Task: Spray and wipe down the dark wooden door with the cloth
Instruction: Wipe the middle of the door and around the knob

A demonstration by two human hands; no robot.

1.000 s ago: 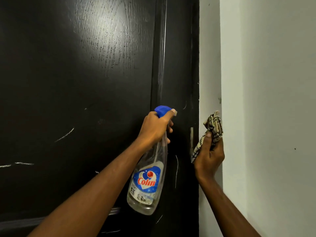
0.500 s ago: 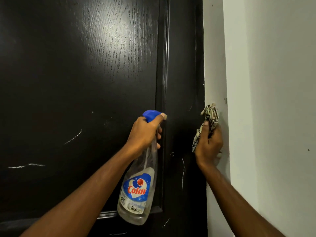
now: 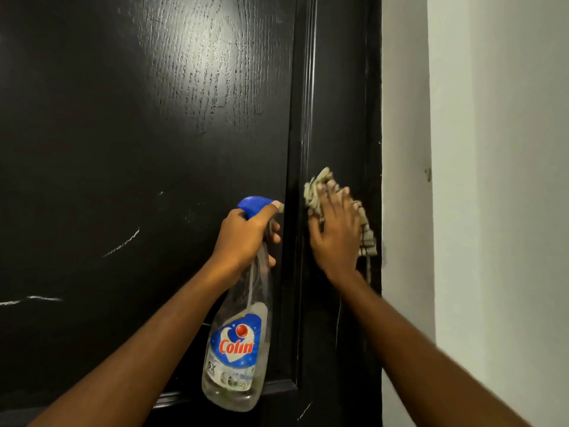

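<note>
At dark wooden door (image 3: pixel 123 118), left hand (image 3: pixel 246 238) curls fingers round neck of clear plastic spray bottle (image 3: pixel 234 349) with blue trigger head, liquid level unreadable; right hand (image 3: pixel 335 232), fingers spread, presses crumpled beige patterned cloth (image 3: pixel 317 186) flat against door's right stile.

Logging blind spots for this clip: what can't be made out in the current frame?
Head view, cloth: mostly under the right hand; its pattern is blurred.
Head view, spray bottle: trigger hidden by the left hand; fine label print too small to read.
Head view, door: cut off at top, left and bottom edges; any spray film not discernible.
</note>
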